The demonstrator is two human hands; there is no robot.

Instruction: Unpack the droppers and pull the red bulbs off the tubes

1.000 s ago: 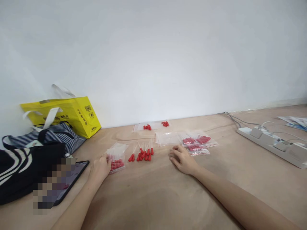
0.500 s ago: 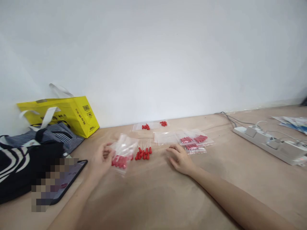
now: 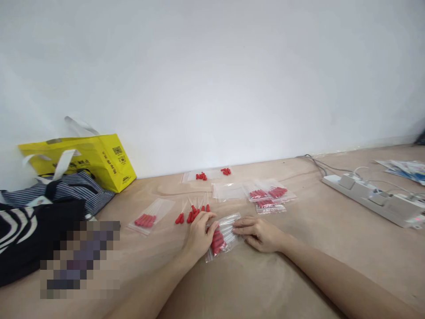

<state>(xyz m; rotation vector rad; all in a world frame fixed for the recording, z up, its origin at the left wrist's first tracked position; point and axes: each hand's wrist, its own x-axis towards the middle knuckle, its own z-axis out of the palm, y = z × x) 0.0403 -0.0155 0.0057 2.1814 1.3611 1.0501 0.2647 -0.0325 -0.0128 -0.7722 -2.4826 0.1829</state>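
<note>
Pinched at its left end by my left hand is a clear zip-lock bag of droppers with red rubber bulbs. My right hand touches the right end of that bag; its fingers are stretched out and the thumb sits apart. Behind my left hand lie loose droppers with red bulbs, partly hidden by it. Another bag of droppers lies flat to the left. Filled bags overlap in a pile beyond my right hand.
A flat clear bag lies beside the pile. Red bulbs rest on plastic near the wall. A yellow bag, striped cloth and black fabric fill the left. A power strip with cables is at right.
My left hand has brought a bag of droppers rightward to the front middle, leaving another bag at the left. My right hand has shifted slightly and now touches the carried bag.
</note>
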